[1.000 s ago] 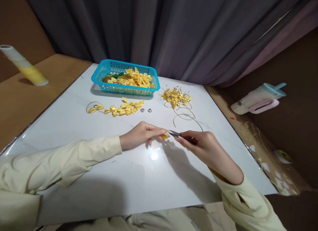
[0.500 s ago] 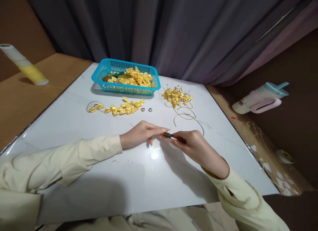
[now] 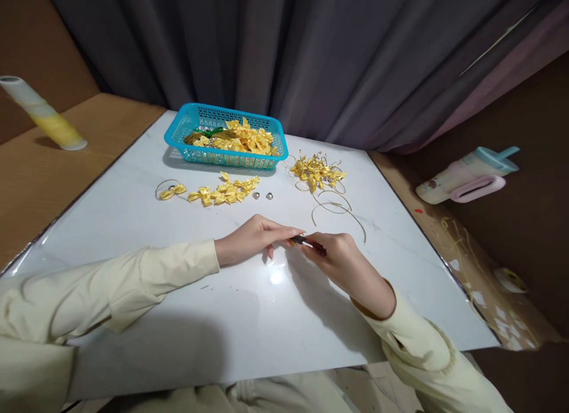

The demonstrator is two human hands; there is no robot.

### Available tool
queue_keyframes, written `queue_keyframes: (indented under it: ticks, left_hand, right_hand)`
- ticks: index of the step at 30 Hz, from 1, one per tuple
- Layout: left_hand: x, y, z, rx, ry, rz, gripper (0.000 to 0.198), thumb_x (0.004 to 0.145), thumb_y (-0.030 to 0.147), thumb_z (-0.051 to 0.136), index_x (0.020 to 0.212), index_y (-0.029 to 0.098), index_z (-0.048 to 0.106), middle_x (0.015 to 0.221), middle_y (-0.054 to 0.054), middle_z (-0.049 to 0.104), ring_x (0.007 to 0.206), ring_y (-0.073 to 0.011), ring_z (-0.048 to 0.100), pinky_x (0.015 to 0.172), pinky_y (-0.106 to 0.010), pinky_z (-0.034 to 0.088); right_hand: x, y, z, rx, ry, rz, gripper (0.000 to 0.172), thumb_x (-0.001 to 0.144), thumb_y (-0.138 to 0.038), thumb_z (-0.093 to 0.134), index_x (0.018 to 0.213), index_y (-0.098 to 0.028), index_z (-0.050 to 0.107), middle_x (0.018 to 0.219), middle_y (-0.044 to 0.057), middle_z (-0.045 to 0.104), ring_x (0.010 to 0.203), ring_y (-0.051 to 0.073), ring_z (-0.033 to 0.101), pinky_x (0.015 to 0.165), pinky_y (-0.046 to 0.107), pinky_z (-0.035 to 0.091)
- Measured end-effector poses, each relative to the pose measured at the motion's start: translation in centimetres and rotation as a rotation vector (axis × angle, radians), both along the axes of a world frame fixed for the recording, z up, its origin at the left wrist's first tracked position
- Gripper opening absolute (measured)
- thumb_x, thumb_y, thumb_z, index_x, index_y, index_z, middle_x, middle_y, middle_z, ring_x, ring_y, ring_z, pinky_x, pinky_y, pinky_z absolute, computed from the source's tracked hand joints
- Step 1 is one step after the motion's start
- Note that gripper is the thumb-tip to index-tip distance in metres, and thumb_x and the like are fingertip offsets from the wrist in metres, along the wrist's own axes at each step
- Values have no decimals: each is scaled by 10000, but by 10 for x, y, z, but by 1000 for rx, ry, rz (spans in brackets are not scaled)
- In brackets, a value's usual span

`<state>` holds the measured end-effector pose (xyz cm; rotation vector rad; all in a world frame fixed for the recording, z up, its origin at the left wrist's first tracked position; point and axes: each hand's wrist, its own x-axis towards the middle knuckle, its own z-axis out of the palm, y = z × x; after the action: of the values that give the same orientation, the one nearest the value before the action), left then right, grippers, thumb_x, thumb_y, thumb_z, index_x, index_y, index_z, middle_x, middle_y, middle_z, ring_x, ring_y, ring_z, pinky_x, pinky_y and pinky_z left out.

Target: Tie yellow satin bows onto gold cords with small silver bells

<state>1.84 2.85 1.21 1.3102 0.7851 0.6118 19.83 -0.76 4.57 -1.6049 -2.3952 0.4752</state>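
My right hand (image 3: pixel 344 259) is closed around a pair of small dark pliers (image 3: pixel 315 245), their tip pointing left. The fingers of my left hand (image 3: pixel 255 241) pinch together at that tip. A trace of yellow shows there, but what they hold is mostly hidden. Beyond my hands lies a row of yellow ribbon bows (image 3: pixel 229 191), with two silver heart-shaped pieces (image 3: pixel 263 195) at its right end. One bow on a thin cord loop (image 3: pixel 171 191) lies farther left. Curled gold cords (image 3: pixel 340 208) lie just past my right hand, in front of a heap of bows with cords (image 3: pixel 316 171).
A blue plastic basket (image 3: pixel 226 160) at the back of the white table (image 3: pixel 284 336) holds yellow bows and cords. A tumbler with a pink handle (image 3: pixel 466 176) stands at the right, near a tape roll (image 3: pixel 510 279). A yellow-wrapped tube (image 3: pixel 51 119) stands at the left.
My right hand has moved slightly left, bringing the pliers closer to my left fingertips. Less yellow shows at their tip. My left hand stays almost in place.
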Motion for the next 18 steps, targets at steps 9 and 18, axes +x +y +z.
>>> queue_keyframes:
  ticks: [9,18]
  left_hand:
    - [0,1,1,-6,18,15,287,801,333,581,973,145,713,936,-110,711,549,-100,556,446,-204,423]
    - [0,1,3,-38,27,41,277,791,335,590,945,147,722,937,-114,710,588,-115,585,439,-198,419]
  right_hand:
    - [1,-2,-10,37,-27,-5,212,844,-207,470,746,-124,639,550,30,587,443,100,427,473,219,311]
    - [2,-3,-15,54,-19,5,228,855,-209,436,718,-134,602,569,35,591,449,106,449,484,227,311]
